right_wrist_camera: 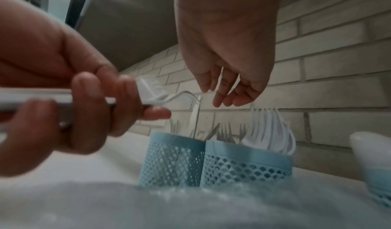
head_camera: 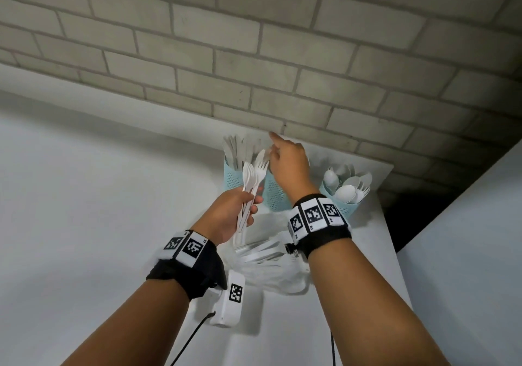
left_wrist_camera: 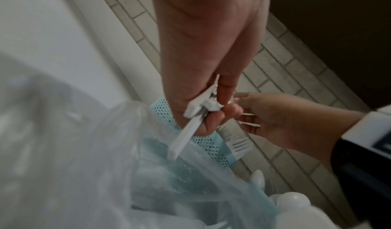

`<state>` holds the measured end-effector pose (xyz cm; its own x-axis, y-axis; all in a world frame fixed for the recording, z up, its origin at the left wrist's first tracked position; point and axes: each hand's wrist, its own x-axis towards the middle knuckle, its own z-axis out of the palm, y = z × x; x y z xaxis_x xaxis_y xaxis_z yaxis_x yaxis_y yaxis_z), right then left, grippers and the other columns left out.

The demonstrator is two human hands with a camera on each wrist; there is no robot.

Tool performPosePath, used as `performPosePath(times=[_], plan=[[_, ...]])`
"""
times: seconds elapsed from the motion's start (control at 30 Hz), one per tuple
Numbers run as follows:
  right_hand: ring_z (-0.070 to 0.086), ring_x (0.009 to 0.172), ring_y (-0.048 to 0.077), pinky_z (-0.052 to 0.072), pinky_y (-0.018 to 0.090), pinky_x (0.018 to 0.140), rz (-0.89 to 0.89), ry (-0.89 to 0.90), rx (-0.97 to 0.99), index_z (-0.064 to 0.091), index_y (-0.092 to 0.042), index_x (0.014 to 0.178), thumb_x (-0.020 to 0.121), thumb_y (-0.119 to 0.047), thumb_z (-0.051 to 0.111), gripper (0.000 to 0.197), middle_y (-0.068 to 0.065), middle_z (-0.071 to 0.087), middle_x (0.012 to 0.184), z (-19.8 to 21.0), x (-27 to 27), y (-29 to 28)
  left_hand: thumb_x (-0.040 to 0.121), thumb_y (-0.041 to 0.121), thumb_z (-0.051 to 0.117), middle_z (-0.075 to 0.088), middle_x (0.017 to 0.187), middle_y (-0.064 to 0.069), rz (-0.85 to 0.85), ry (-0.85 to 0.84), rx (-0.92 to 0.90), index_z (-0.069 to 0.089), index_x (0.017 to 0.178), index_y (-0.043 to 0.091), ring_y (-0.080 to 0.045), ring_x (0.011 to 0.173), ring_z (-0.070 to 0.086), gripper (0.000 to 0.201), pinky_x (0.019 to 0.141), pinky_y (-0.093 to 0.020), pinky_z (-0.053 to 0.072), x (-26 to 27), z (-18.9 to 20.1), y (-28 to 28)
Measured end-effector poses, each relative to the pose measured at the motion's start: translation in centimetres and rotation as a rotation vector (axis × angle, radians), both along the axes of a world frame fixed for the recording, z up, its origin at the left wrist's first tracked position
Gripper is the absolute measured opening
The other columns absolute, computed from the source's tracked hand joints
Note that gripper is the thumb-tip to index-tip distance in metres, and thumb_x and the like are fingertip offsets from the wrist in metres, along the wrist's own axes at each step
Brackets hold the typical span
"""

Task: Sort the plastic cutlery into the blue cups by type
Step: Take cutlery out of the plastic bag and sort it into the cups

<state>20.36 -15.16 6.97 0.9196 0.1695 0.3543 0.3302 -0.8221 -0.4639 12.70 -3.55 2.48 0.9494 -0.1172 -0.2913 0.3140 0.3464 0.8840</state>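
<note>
My left hand (head_camera: 248, 204) grips a bundle of white plastic forks (head_camera: 250, 179) by the handles, tines up, just in front of the cups. Three blue mesh cups stand by the brick wall: the left cup (head_camera: 232, 178) holds knives, the middle cup (head_camera: 275, 195) forks, the right cup (head_camera: 344, 207) spoons. My right hand (head_camera: 278, 151) hovers over the left and middle cups. In the right wrist view its fingers (right_wrist_camera: 224, 97) hang relaxed and hold nothing. A white piece (right_wrist_camera: 195, 113) stands upright just under them, over the left cup (right_wrist_camera: 172, 157). I cannot tell whether they touch.
A clear plastic bag of white cutlery (head_camera: 271, 261) lies on the white table (head_camera: 113, 196) under my wrists. A small white device with a black cable (head_camera: 230, 300) lies near my left wrist. The table's right edge (head_camera: 392, 238) drops off just past the spoon cup.
</note>
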Motion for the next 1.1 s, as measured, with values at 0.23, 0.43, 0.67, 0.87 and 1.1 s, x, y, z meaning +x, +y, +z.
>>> performPosePath(times=[0.23,0.43,0.67,0.87,1.1], plan=[[0.058,0.101,0.019,0.047,0.027,0.089,-0.107,-0.008,0.489,0.055,-0.011,0.127,0.093,-0.008,0.048,0.035,0.011,0.060,0.117,-1.3,-3.9,-1.9,0.097,0.004,0.044,0.065,0.091,-0.007,-0.115,-0.058,0.001,0.057,0.115,0.006,-0.010,0.069,0.057,0.022,0.062,-0.017,0.051,-0.5,0.0,-0.9],[0.055,0.087,0.009,0.041,0.013,0.074,-0.094,0.360,0.779,0.029,-0.022,0.144,0.096,-0.030,0.048,0.052,0.004,0.061,0.108,-2.1,-6.5,-2.1,0.096,0.005,0.048,0.068,0.086,-0.006,-0.154,-0.029,0.025,0.060,0.105,0.006,-0.008,0.063,0.061,0.016,0.062,-0.019,0.052,-0.8,0.0,-1.2],[0.066,0.084,0.017,0.054,0.032,0.083,-0.037,0.425,1.033,0.038,-0.016,0.139,0.093,-0.015,0.056,0.049,0.008,0.069,0.098,-3.4,-6.0,-2.2,0.099,0.020,0.044,0.066,0.079,-0.006,-0.175,-0.011,0.073,0.060,0.112,0.001,-0.007,0.054,0.060,0.028,0.052,-0.016,0.051,-1.2,0.5,-1.3],[0.064,0.074,0.012,0.054,0.024,0.071,0.035,0.454,1.063,0.045,-0.019,0.128,0.096,-0.015,0.050,0.033,0.003,0.067,0.089,-3.4,-6.5,-2.5,0.099,0.030,0.043,0.068,0.078,-0.004,-0.168,-0.018,0.118,0.064,0.104,0.007,-0.009,0.056,0.061,0.032,0.054,-0.020,0.052,-1.4,0.4,-1.5],[0.064,0.083,0.018,0.052,0.016,0.058,-0.029,0.433,0.914,0.046,-0.010,0.126,0.086,-0.006,0.064,0.044,0.016,0.065,0.112,-3.1,-6.3,-2.8,0.096,0.033,0.047,0.067,0.079,-0.007,-0.166,-0.012,0.164,0.066,0.100,0.007,-0.009,0.055,0.062,0.032,0.054,-0.019,0.052,-1.4,0.0,-2.4]])
